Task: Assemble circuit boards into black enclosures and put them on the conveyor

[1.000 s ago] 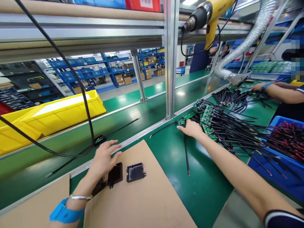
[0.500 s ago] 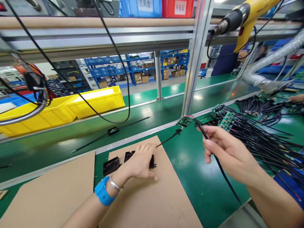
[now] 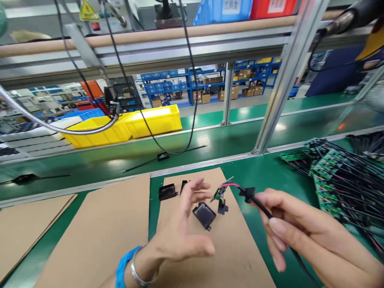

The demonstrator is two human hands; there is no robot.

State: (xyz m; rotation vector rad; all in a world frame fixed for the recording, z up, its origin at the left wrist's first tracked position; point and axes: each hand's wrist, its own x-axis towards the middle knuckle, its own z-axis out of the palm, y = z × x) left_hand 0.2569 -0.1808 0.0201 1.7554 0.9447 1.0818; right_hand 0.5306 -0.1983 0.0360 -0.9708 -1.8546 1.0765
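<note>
My right hand (image 3: 288,224) pinches a black cable (image 3: 264,208) just behind its black strain-relief piece (image 3: 247,194). Red and black wires run from that piece to a small green circuit board (image 3: 220,192), which hangs tilted over the cardboard. Below the board is another black end piece (image 3: 222,207). My left hand (image 3: 186,228) is spread, left of the board, with nothing between thumb and fingers. A black plastic case (image 3: 205,216) lies on the cardboard sheet (image 3: 222,256) just right of my left fingers. Another open black case (image 3: 167,192) lies farther left; a third is partly hidden behind my fingers.
Circuit boards with black cables (image 3: 327,168) are heaped at the right. Beyond the metal rail, a black cabled unit (image 3: 163,156) lies on the green surface near yellow bins (image 3: 156,122). A metal post (image 3: 288,76) stands ahead, and a black cable (image 3: 192,60) hangs in a loop.
My right hand has brought the board and cable over the cardboard. My left hand has lifted off the black cases and opened wider. One case now lies apart, nearer me. The view has swung left.
</note>
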